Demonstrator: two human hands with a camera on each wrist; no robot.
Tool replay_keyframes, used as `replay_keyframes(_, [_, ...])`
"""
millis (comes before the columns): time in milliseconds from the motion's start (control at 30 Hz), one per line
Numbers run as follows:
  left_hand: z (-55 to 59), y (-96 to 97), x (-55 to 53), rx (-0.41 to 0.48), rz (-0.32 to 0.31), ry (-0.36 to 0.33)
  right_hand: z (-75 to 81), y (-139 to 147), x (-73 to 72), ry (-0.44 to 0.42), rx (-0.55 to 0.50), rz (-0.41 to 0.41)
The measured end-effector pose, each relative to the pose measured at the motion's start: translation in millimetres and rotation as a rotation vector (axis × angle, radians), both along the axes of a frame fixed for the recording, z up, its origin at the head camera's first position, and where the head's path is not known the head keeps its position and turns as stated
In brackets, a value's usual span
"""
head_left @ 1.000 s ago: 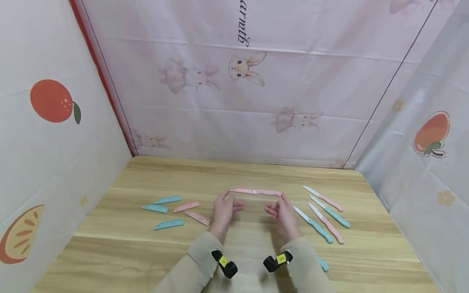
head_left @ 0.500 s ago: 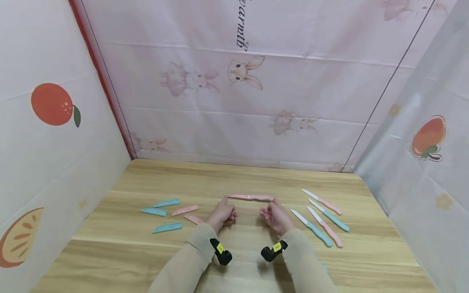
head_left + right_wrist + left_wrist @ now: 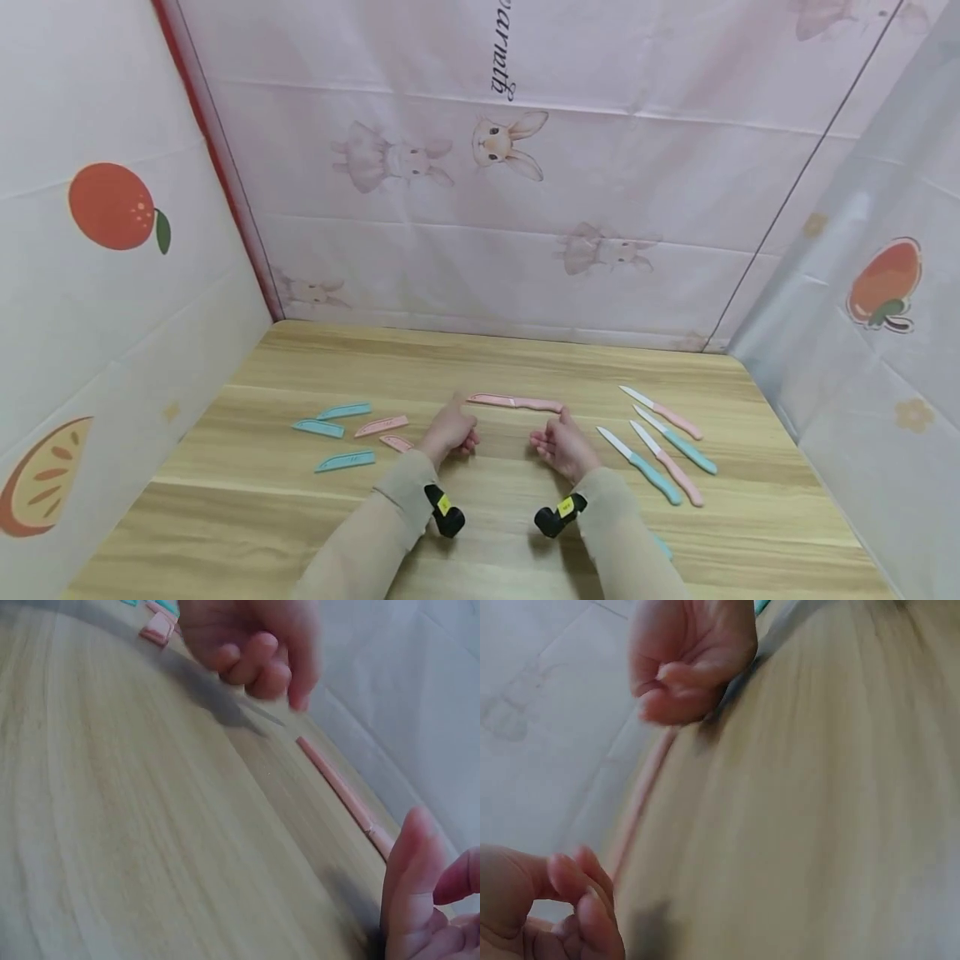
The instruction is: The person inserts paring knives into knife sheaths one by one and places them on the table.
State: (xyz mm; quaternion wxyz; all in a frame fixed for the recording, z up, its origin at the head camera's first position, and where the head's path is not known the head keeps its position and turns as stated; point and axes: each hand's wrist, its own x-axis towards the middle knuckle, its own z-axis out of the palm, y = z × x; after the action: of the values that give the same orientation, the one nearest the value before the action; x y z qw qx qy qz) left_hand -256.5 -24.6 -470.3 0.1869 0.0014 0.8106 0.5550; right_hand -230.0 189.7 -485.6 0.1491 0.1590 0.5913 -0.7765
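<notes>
A pink-handled paring knife (image 3: 538, 406) lies crosswise near the middle of the table, its blade covered by a pink sheath (image 3: 491, 400). Just left of the sheath tip is my left hand (image 3: 450, 429), apart from it with fingers loosely bent; the right wrist view shows a gap between that hand (image 3: 251, 641) and the sheath (image 3: 337, 784). At the handle's end is my right hand (image 3: 564, 446), index fingertip right by it. Thumb and index stand apart in the right wrist view, where this hand (image 3: 424, 900) hides the handle's end.
Blue sheaths (image 3: 345, 461) and pink sheaths (image 3: 381, 426) lie to the left. Several bare-bladed knives with blue handles (image 3: 656, 479) and pink handles (image 3: 678, 475) lie to the right; another blue handle (image 3: 662, 546) is partly under the right sleeve. Printed cloth (image 3: 480, 275) encloses the wooden table (image 3: 480, 533).
The sheathed knife, held up between both hands a second ago, has come down onto the table. My left hand has let go and drawn left; the right hand's fingers have loosened at the handle.
</notes>
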Motion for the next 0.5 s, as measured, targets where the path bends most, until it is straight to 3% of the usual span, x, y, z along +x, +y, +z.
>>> replay_keyframes(67, [12.0,-14.3,0.7,-0.202,-0.017,0.119,0.4,1,1.7,0.022,0.001,-0.002])
replay_keyframes(167, [34.5,-41.8,2.0,-0.605,-0.033,0.297,4.8,5,5.0,0.065,0.016,-0.007])
replay_keyframes(267, [47.3,-70.7,3.6,-0.887,-0.040,0.346,11.7,11,10.2,0.098,0.042,0.002])
replay_keyframes(367, [45.3,-91.4,4.7,-1.001,-0.061,0.342,21.3,19,17.0,0.115,0.101,0.020])
replay_keyframes(500, [34.0,-105.1,6.5,-1.059,-0.086,0.339,34.8,34,24.9,0.160,0.234,0.036])
